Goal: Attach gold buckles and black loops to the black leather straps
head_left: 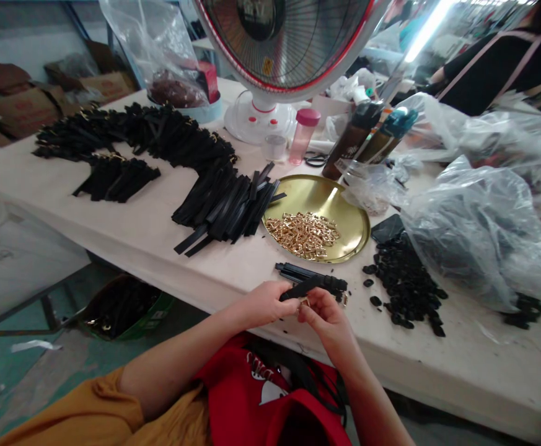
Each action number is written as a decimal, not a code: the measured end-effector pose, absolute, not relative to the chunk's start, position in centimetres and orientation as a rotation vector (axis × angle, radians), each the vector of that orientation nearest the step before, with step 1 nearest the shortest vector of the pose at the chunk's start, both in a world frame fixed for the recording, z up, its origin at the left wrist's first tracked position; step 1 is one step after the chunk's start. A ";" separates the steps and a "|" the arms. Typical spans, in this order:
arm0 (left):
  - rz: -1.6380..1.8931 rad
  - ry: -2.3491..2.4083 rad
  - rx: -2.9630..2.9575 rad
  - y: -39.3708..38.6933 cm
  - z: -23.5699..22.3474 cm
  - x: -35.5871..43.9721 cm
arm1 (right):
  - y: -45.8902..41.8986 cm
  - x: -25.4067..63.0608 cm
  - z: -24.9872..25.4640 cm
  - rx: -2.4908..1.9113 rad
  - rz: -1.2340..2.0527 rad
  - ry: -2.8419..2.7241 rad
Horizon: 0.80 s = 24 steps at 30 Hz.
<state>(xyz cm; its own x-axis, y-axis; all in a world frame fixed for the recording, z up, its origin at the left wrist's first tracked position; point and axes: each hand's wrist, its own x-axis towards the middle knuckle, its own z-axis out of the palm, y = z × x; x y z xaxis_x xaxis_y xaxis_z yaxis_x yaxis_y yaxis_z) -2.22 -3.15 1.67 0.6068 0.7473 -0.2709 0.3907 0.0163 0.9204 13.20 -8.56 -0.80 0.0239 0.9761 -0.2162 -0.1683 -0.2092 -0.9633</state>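
Observation:
My left hand [265, 301] is closed on a black strap [303, 287] at the table's near edge. Close against it, my right hand [326, 316] pinches a small gold clasp [303, 301] at the strap's end. Just beyond the hands lie a few more black straps [298, 271]. A round gold tray [344, 214] behind them holds a heap of gold clasps [305, 233]. To the right is a pile of small black pieces [404, 282].
Long rows of black straps [224, 198] cover the table's left half. A fan [289, 43], a pink-lidded bottle [303, 133], dark bottles [354, 139] and clear plastic bags [479, 229] stand behind and right. A green box [126, 306] sits on the floor. Another person [493, 62] is at far right.

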 end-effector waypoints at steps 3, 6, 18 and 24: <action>0.359 0.973 1.562 -3.4 1.9 -2.5 | -8.2 13.4 -0.9 -1.284 1.364 -0.751; 0.365 0.994 1.642 -3.9 2.3 -3.0 | -7.9 13.7 -0.8 -1.226 1.370 -0.474; 0.355 0.985 1.926 -5.5 2.0 -2.8 | -9.9 11.2 -1.1 -1.190 1.484 -0.348; 0.409 0.931 1.549 -5.9 2.3 -2.5 | -10.9 10.2 -0.9 -1.299 1.266 -0.637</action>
<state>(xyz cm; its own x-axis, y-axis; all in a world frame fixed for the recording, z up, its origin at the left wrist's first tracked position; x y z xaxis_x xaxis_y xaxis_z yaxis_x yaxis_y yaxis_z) -2.53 -5.94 2.33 0.6146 0.7493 -0.2467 0.3250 0.0445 0.9447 10.22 -10.94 -0.90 0.2694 0.9191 -0.2876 -0.3172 -0.1973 -0.9276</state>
